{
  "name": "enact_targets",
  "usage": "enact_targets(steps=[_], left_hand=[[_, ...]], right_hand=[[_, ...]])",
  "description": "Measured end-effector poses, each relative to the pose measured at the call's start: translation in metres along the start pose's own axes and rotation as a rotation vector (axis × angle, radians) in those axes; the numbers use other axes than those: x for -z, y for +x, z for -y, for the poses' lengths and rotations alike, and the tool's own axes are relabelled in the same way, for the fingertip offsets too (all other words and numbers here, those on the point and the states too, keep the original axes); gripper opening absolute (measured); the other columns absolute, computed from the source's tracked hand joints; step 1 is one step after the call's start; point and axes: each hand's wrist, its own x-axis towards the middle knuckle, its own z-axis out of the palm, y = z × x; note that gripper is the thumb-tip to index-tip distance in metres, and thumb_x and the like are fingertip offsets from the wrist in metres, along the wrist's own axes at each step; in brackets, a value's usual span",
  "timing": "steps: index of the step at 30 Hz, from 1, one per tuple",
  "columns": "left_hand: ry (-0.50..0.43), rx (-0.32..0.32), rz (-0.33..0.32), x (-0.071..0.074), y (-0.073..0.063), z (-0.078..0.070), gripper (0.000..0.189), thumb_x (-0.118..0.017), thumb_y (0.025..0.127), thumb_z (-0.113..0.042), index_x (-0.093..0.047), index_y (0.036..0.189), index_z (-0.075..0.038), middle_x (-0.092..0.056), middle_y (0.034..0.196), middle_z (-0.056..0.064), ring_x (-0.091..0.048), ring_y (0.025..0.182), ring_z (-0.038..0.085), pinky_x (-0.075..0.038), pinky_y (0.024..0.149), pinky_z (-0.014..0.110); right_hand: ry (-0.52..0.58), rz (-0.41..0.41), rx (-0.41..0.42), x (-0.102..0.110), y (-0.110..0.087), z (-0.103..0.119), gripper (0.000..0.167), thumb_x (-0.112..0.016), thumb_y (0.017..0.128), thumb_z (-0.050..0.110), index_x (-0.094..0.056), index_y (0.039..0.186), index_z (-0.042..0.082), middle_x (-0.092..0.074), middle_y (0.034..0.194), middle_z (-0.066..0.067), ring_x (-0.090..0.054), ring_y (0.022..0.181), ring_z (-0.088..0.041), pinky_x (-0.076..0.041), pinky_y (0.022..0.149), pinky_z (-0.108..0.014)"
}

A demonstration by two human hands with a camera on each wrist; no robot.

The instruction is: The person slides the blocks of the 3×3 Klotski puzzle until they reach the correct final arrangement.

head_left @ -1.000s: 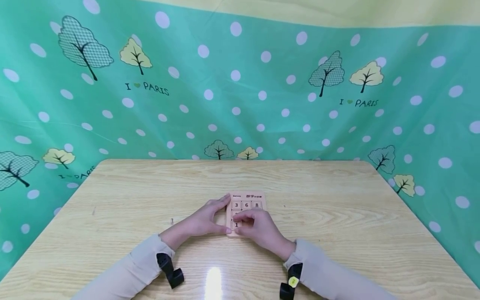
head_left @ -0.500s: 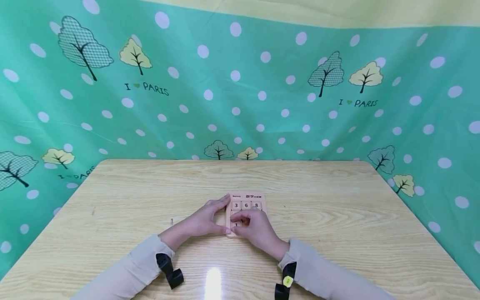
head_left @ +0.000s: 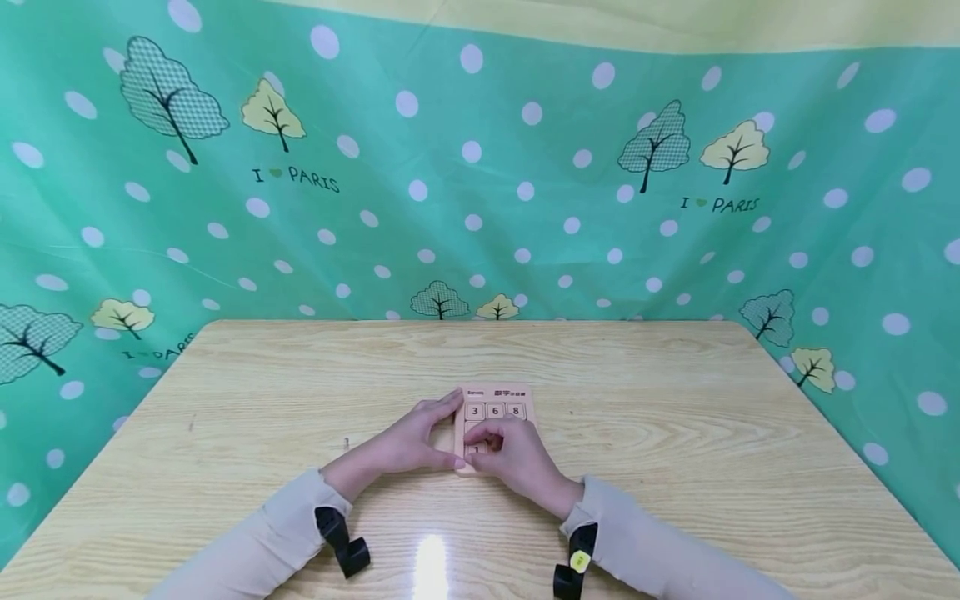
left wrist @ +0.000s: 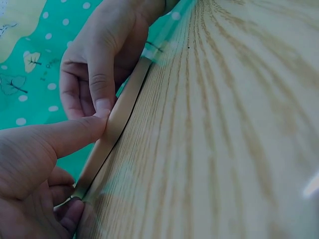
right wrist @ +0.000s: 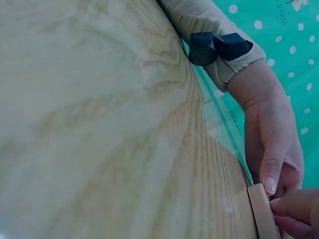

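A pale pink number slide puzzle (head_left: 497,392) lies flat on the table, its top row reading 3, 6, 8. My left hand (head_left: 408,437) holds its left side, thumb by the near corner and fingers by the far one. Over the lower tiles, my right hand (head_left: 521,458) has its fingers bent, index fingertip and thumb set on either side of the tile marked 1 (head_left: 477,450). That hand hides most of the lower rows. From the left wrist view, the puzzle's edge (left wrist: 119,112) shows as a thin strip, with the right thumb (left wrist: 102,89) at its rim.
The wood-grain table (head_left: 675,417) stretches around the puzzle. Behind it hangs a green dotted curtain (head_left: 472,183) with printed trees. Black wrist cameras (head_left: 348,550) sit on both sleeves, and a bright reflection shines on the near tabletop.
My right hand has slid slightly left over the lower tiles, covering more of the tile marked 1. The left hand keeps its place on the puzzle's edge.
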Motion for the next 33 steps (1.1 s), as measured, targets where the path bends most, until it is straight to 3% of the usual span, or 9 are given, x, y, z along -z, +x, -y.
enact_targets(steps=[11,22,33], left_hand=[[0.009,0.007,-0.007,0.0,0.002,0.001,0.096,-0.081,0.072,-0.03,-0.027,0.148,-0.006,-0.018,0.157,0.004,-0.022,0.139,0.03,-0.019,0.113,0.05],[0.005,0.01,-0.008,0.0,0.002,0.001,0.096,-0.081,0.072,-0.03,-0.026,0.148,-0.006,-0.017,0.157,0.003,-0.022,0.138,0.029,-0.019,0.113,0.05],[-0.001,0.011,-0.007,-0.001,0.001,0.002,0.097,-0.081,0.072,-0.031,-0.026,0.148,-0.006,-0.017,0.157,0.003,-0.021,0.139,0.03,-0.018,0.113,0.051]], right_hand=[[0.026,0.005,-0.033,0.013,-0.007,-0.005,0.021,-0.074,0.075,0.004,-0.073,0.094,0.009,-0.069,0.09,0.003,-0.054,0.073,-0.007,-0.047,0.064,-0.021],[0.0,0.003,-0.049,0.02,-0.011,-0.012,0.019,-0.075,0.075,0.007,-0.073,0.094,0.012,-0.067,0.091,0.005,-0.054,0.084,-0.012,-0.043,0.074,-0.025],[0.02,0.01,-0.074,0.019,-0.011,-0.012,0.02,-0.076,0.074,0.007,-0.073,0.093,0.012,-0.066,0.091,0.003,-0.053,0.083,-0.014,-0.042,0.072,-0.025]])
